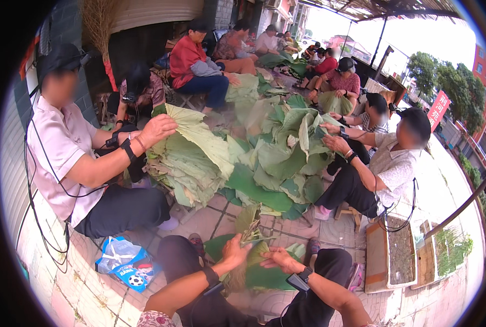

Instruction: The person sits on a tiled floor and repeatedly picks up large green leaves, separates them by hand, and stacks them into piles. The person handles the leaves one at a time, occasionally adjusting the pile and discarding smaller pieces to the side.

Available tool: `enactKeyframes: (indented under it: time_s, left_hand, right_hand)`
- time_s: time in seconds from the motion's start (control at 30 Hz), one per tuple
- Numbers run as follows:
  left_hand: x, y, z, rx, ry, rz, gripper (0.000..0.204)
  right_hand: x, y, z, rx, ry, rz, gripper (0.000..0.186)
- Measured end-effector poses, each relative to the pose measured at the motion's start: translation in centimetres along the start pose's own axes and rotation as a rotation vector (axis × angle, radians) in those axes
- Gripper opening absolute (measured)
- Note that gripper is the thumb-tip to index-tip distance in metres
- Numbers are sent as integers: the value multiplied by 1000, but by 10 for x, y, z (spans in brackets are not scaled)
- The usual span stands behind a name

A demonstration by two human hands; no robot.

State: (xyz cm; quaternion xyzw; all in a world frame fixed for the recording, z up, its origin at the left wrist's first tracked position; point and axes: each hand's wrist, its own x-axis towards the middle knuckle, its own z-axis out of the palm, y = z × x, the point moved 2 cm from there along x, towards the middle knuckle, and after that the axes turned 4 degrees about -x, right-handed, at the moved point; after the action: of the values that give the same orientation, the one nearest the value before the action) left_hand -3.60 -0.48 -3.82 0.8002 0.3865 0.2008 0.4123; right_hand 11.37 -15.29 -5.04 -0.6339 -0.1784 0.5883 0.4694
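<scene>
1. The left grip [236, 252] was closed on a folded lotus leaf [248, 222], dry-looking, creased and yellowish green, which stood up just ahead of the fingers.
2. The right grip [280, 259], just beside it, was narrow, fingertips pinching a crumpled pale leaf [257, 254] between the two hands.
3. Below both grips spread a broad, smooth, darker green leaf [270, 277], with dark-trousered knees on either side.
4. Ahead of the grips, a heap of large leaves [259, 184], thin, wavy-edged and overlapping, covered much of the tiled paving [335, 234].
5. Ahead and left, a seated person [68, 120] handled a thick layered stack [186, 174]; ahead and right sat another person [401, 147].
6. Left of the grips lay a glossy blue-and-white plastic bag [126, 261]; well right stood a soil-filled planter box [395, 253].
</scene>
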Motion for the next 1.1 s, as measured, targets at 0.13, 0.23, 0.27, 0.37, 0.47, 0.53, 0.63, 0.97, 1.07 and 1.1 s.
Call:
enactKeyframes:
  time_s: [0.13,0.23,0.27,0.37,0.47,0.53,0.63,0.97,1.07,1.1]
  left_hand:
    - [0,14,7,13,-186,-35,65]
    - [2,13,9,-12,-308,-91,76]
    - [2,16,11,-30,-321,-84,77]
    - [3,21,15,-54,-336,-50,77]
    - [4,23,17,-34,-327,4,71]
    - [5,31,16,-36,-351,35,66]
    - [8,36,15,-72,-376,71,58]
    - [2,39,15,-142,-415,142,74]
    - [1,41,13,-81,-396,43,73]
    - [1,39,15,-65,-366,20,71]
  right_hand:
    - [12,13,4,255,-1,82,31]
    - [16,2,7,288,-47,91,31]
    - [15,4,4,281,-34,85,32]
    - [16,8,-1,300,-3,59,35]
    - [12,4,0,309,43,40,36]
    - [8,-2,1,319,65,48,34]
    - [2,-11,1,350,88,68,31]
    - [-8,-14,-8,404,49,21,47]
    - [-6,-10,-4,399,28,15,49]
    - [-5,-10,-2,397,23,13,49]
